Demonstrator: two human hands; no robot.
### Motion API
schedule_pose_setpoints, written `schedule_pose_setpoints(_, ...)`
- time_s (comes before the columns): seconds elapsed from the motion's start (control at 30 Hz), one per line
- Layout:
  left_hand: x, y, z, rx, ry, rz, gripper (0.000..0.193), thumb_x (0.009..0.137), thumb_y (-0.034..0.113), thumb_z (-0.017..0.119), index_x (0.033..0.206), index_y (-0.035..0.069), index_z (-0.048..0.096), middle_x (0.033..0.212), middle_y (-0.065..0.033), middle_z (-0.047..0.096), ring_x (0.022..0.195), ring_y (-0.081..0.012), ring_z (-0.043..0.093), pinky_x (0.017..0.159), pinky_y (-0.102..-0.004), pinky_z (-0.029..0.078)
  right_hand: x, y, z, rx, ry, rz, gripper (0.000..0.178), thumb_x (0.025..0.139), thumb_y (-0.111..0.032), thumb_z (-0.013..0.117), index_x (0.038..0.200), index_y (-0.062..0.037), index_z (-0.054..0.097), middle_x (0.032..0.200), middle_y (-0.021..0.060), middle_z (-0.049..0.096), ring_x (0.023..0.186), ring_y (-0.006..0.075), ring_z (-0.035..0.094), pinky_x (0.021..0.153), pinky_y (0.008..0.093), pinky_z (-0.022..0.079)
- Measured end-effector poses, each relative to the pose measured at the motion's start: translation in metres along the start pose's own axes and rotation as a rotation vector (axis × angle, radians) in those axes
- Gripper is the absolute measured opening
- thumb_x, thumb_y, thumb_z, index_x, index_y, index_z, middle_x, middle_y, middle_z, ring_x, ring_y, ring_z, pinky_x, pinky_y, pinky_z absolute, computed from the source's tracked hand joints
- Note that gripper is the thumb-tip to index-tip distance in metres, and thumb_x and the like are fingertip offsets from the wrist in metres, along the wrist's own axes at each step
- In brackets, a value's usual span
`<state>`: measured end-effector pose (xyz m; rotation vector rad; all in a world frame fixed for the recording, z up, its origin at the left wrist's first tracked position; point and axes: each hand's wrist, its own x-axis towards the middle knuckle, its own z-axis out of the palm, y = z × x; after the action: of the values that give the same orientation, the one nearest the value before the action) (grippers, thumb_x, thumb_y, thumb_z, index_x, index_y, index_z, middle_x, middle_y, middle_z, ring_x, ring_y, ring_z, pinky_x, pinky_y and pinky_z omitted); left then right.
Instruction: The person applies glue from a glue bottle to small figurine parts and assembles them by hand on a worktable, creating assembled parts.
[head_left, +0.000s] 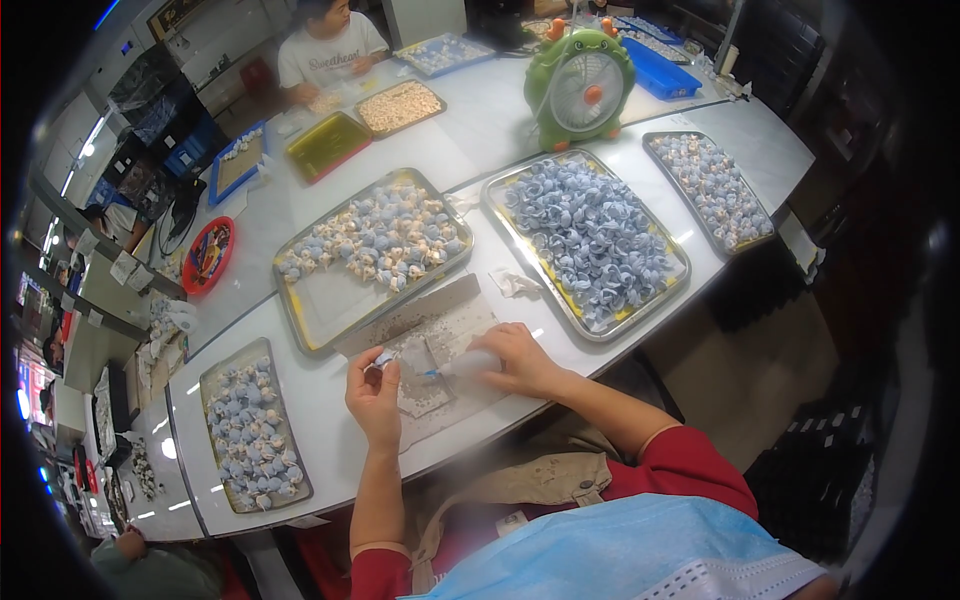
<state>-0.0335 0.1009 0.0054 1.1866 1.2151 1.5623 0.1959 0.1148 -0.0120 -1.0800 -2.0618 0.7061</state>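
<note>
My left hand pinches a small grey-blue and pale piece between thumb and fingers; its exact kind is too small to make out. In my right hand is a translucent white squeeze bottle, tipped sideways with its thin blue nozzle pointing left toward that piece, a short gap apart. Below both hands lies a stained cardboard sheet with a small flat board on it. Just beyond stands a metal tray partly filled with grey-blue and cream pieces.
A tray of grey-blue curled parts sits right of centre, a crumpled tissue beside it. More filled trays stand at far right and near left. Farther off are a green fan, a red basket and a seated person.
</note>
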Motion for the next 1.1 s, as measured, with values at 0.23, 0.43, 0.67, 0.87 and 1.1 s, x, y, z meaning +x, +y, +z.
schedule_pose_setpoints(0.23, -0.001, 0.001, 0.0, 0.005, -0.001, 0.015, 0.025, 0.083, 0.003, 0.062, 0.106, 0.001, 0.054, 0.078, 0.0022, 0.051, 0.067, -0.0039, 0.044, 0.06, -0.0162, 0.036, -0.002, 0.0, 0.001, -0.007, 0.002, 0.004, 0.035, 0.067, -0.015, 0.068, 0.101, -0.0109, 0.058, 0.094, 0.0054, 0.058, 0.097, 0.0257, 0.051, 0.088, 0.0367, 0.033)
schedule_pose_setpoints(0.43, -0.008, 0.004, 0.0, 0.012, 0.019, 0.005, 0.024, 0.082, 0.003, 0.062, 0.105, 0.001, 0.055, 0.077, 0.0027, 0.051, 0.065, -0.0036, 0.044, 0.059, -0.0159, 0.036, -0.008, -0.002, 0.003, -0.005, 0.013, -0.008, 0.035, 0.067, -0.016, 0.068, 0.101, -0.0111, 0.058, 0.095, 0.0052, 0.058, 0.096, 0.0258, 0.051, 0.087, 0.037, 0.033)
schedule_pose_setpoints(0.67, -0.012, 0.026, 0.003, 0.085, -0.022, 0.036, 0.025, 0.082, 0.006, 0.063, 0.105, 0.002, 0.056, 0.078, 0.0004, 0.056, 0.066, -0.0041, 0.049, 0.058, -0.0164, 0.038, -0.001, 0.007, 0.005, -0.05, 0.071, -0.058, 0.036, 0.067, -0.023, 0.072, 0.098, -0.0093, 0.06, 0.087, 0.0097, 0.058, 0.085, 0.0281, 0.053, 0.08, 0.0377, 0.036)
schedule_pose_setpoints(0.87, -0.05, 0.046, 0.014, -0.191, -0.142, -0.171, 0.028, 0.084, 0.004, 0.059, 0.112, 0.001, 0.052, 0.085, -0.0048, 0.061, 0.077, -0.0108, 0.059, 0.07, -0.0231, 0.047, 0.005, -0.003, 0.001, 0.176, 0.104, 0.086, 0.033, 0.07, -0.012, 0.071, 0.099, -0.0021, 0.058, 0.086, 0.0109, 0.061, 0.068, 0.0211, 0.057, 0.057, 0.0289, 0.045)
schedule_pose_setpoints(1.1, -0.101, 0.023, 0.019, -0.37, -0.196, -0.512, 0.033, 0.085, 0.004, 0.059, 0.116, -0.001, 0.049, 0.112, -0.0101, 0.056, 0.086, -0.0153, 0.061, 0.075, -0.0247, 0.049, -0.038, -0.032, -0.015, 0.4, 0.078, 0.362, 0.032, 0.078, -0.01, 0.067, 0.105, -0.0011, 0.055, 0.094, 0.0073, 0.06, 0.083, 0.0116, 0.055, 0.073, 0.0246, 0.045)
